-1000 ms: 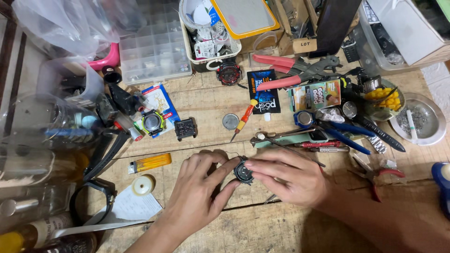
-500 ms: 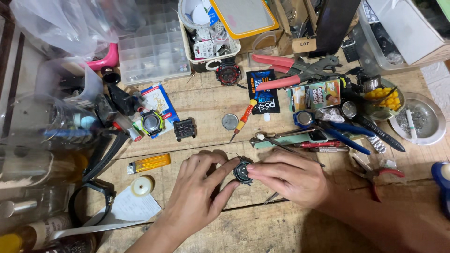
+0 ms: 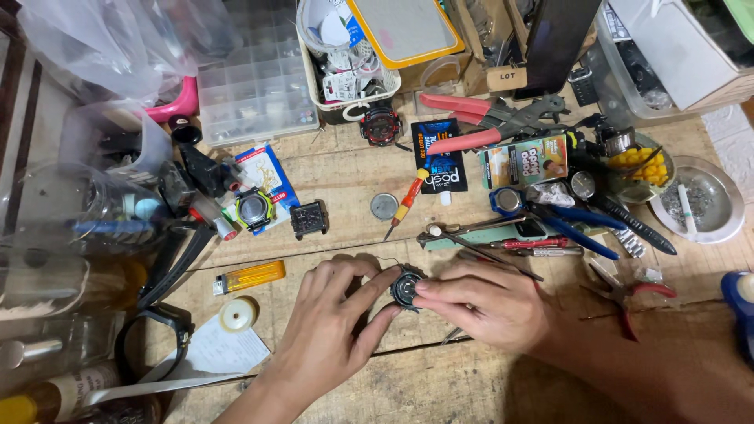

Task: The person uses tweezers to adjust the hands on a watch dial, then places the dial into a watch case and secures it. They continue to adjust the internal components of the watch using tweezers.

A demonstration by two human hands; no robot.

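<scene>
A small round black watch case [image 3: 406,288] lies on the wooden workbench [image 3: 440,385] between both hands. My left hand [image 3: 334,322] comes in from the lower left, its thumb and forefinger pinching the case's left side. My right hand [image 3: 487,302] reaches from the right, its fingertips pressing on the case's right edge. A thin metal tool pokes out from under my right hand at its lower left. Most of the case's face is hidden by fingers.
Around lie a yellow lighter [image 3: 250,276], a roll of white tape [image 3: 238,313], a black square watch [image 3: 309,217], a round metal case back [image 3: 384,206], a red-handled screwdriver [image 3: 404,205], red pliers [image 3: 479,118], blue-handled tools [image 3: 573,228], an ashtray [image 3: 699,206] and a clear parts box [image 3: 255,94].
Both hands stay on the watch case; the fingers shift only slightly around it. Nothing else on the bench has moved.
</scene>
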